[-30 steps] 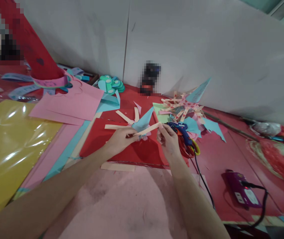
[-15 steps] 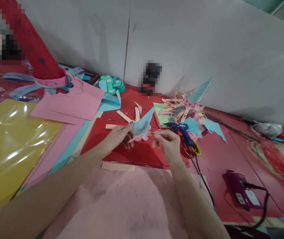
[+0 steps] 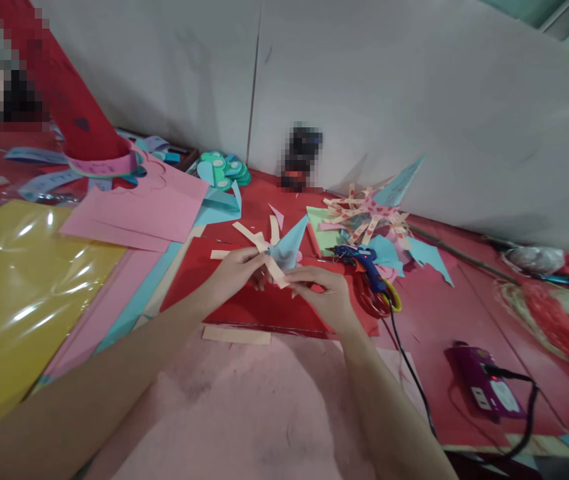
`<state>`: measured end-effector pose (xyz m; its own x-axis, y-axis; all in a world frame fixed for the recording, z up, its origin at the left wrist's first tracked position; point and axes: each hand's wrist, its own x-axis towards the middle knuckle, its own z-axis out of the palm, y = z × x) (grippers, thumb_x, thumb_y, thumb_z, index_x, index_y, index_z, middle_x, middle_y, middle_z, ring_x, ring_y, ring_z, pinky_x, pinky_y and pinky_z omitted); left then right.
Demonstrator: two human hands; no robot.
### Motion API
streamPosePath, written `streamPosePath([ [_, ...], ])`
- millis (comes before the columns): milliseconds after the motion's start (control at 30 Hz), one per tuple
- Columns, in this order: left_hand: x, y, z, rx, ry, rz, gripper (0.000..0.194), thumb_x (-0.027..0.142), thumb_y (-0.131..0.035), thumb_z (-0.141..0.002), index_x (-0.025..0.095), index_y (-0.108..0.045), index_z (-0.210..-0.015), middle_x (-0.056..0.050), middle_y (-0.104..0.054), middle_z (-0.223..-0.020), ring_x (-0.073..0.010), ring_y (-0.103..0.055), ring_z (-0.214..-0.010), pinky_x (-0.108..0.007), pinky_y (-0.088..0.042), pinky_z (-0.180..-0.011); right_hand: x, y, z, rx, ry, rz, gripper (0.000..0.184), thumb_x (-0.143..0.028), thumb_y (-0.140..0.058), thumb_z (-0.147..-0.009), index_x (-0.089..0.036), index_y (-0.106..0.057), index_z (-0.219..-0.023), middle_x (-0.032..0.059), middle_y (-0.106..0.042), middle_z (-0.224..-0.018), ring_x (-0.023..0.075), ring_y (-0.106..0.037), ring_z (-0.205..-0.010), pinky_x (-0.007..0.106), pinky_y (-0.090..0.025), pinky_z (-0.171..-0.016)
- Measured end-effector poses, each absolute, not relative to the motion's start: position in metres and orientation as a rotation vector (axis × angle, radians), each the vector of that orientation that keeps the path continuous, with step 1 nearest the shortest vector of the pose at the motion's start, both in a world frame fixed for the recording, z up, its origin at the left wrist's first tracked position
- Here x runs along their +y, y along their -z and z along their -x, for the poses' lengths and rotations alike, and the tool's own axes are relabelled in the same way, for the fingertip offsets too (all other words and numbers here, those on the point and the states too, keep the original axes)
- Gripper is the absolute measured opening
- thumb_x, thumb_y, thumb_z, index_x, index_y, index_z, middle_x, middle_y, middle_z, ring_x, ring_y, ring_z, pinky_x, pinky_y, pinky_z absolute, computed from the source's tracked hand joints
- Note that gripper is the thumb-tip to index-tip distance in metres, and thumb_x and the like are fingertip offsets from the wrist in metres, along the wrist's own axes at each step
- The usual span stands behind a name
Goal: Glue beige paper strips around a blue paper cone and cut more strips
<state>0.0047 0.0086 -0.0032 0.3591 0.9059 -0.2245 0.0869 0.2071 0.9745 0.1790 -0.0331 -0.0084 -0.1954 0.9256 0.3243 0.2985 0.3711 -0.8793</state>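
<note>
"Head view: state of hands?"
"Closed. My left hand (image 3: 234, 275) and right hand (image 3: 325, 295) pinch one cream strip (image 3: 276, 271), close together beside the blue cone (image 3: 290, 243)."
"Cone's position?"
"Over the red sheet (image 3: 244, 308), tip leaning right."
"Surroundings?"
"Glue gun (image 3: 372, 270) right of the cone; purple box (image 3: 484, 379) farther right, nearer me; pink paper (image 3: 134, 207) to its left; loose strip (image 3: 237, 335) on its near side."
</note>
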Motion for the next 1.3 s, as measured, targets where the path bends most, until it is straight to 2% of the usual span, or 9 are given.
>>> streamPosePath([
  [133,0.012,0.004,-0.001,1.097,-0.771,-1.354,0.029,0.034,-0.042,-0.083,0.016,-0.051,-0.061,0.000,-0.057,-0.056,-0.0093,-0.052,-0.049,-0.023,-0.042,-0.051,-0.023,0.007,-0.201,-1.572,-0.398,1.338,0.020,-0.024,-0.052,-0.080,-0.023,-0.067,-0.094,0.0039,-0.065,-0.100,0.0151,-0.059,-0.090,0.028,-0.047,-0.075],
  [233,0.008,0.001,0.002,1.025,-0.655,-1.567,0.032,0.038,-0.044,-0.081,0.016,-0.052,-0.059,0.000,-0.056,-0.058,-0.0087,-0.048,-0.052,-0.022,-0.037,-0.051,-0.011,0.012,-0.236,-1.325,-0.002,1.671,0.026,-0.024,-0.046,-0.080,-0.017,-0.064,-0.098,0.0075,-0.064,-0.096,0.0165,-0.057,-0.079,0.031,-0.044,-0.075],
  [300,0.002,-0.002,0.002,0.931,-0.490,-1.690,0.032,0.039,-0.046,-0.079,0.017,-0.053,-0.057,0.002,-0.052,-0.055,-0.0082,-0.042,-0.050,-0.022,-0.032,-0.048,-0.005,0.018,-0.257,-1.250,0.096,1.868,0.028,-0.021,-0.047,-0.074,-0.014,-0.063,-0.097,0.0087,-0.062,-0.088,0.0178,-0.054,-0.074,0.034,-0.043,-0.075],
  [433,-0.008,-0.001,-0.001,0.846,-0.239,-1.892,0.032,0.038,-0.049,-0.076,0.017,-0.046,-0.052,0.004,-0.038,-0.048,-0.0077,-0.032,-0.045,-0.023,-0.024,-0.045,-0.002,0.027,-0.281,-1.139,0.185,2.105,0.029,-0.029,-0.050,-0.071,-0.011,-0.062,-0.091,0.0154,-0.060,-0.093,0.0262,-0.051,-0.091,0.040,-0.037,-0.084],
  [667,-0.006,0.004,-0.004,0.975,-0.410,-2.054,0.025,0.045,-0.057,-0.072,0.020,-0.054,-0.072,0.003,-0.053,-0.068,-0.0110,-0.045,-0.060,-0.023,-0.030,-0.052,0.001,0.034,-0.286,-1.078,-0.108,2.265,0.036,-0.046,-0.059,-0.067,-0.013,-0.061,-0.082,0.0180,-0.060,-0.087,0.0317,-0.053,-0.087,0.044,-0.039,-0.075],
  [833,0.003,0.005,0.002,1.348,-0.972,-1.946,0.010,0.030,-0.050,-0.079,0.020,-0.049,-0.081,0.000,-0.055,-0.080,-0.0107,-0.047,-0.066,-0.023,-0.037,-0.059,0.003,0.026,-0.278,-1.051,-0.117,2.263,0.031,-0.041,-0.058,-0.070,-0.013,-0.055,-0.084,0.0201,-0.059,-0.095,0.0320,-0.053,-0.092,0.043,-0.037,-0.077],
  [967,0.017,0.013,0.009,1.510,-0.999,-1.995,0.006,0.024,-0.049,-0.079,0.019,-0.048,-0.083,-0.003,-0.057,-0.089,-0.0146,-0.053,-0.079,-0.027,-0.042,-0.067,0.000,0.017,-0.266,-1.084,-0.012,2.080,0.027,-0.041,-0.055,-0.073,-0.016,-0.048,-0.083,0.0147,-0.058,-0.091,0.0270,-0.053,-0.089,0.037,-0.038,-0.075],
  [1167,0.022,0.027,0.008,1.300,-0.820,-2.135,0.039,0.022,-0.044,-0.082,0.020,-0.042,-0.121,-0.008,-0.050,-0.124,-0.0190,-0.050,-0.110,-0.034,-0.042,-0.089,0.000,0.024,-0.258,-1.161,-0.255,1.890,0.033,-0.051,-0.051,-0.075,-0.020,-0.041,-0.080,0.0022,-0.052,-0.068,0.0173,-0.051,-0.063,0.030,-0.038,-0.060],
  [1300,0.023,0.032,0.005,1.293,-0.642,-2.270,0.047,0.019,-0.043,-0.081,0.019,-0.037,-0.128,-0.007,-0.046,-0.132,-0.0200,-0.042,-0.121,-0.039,-0.032,-0.102,0.003,0.028,-0.259,-1.067,-0.409,1.804,0.040,-0.058,-0.053,-0.070,-0.021,-0.041,-0.076,-0.0037,-0.046,-0.054,0.0125,-0.045,-0.047,0.026,-0.035,-0.047],
])
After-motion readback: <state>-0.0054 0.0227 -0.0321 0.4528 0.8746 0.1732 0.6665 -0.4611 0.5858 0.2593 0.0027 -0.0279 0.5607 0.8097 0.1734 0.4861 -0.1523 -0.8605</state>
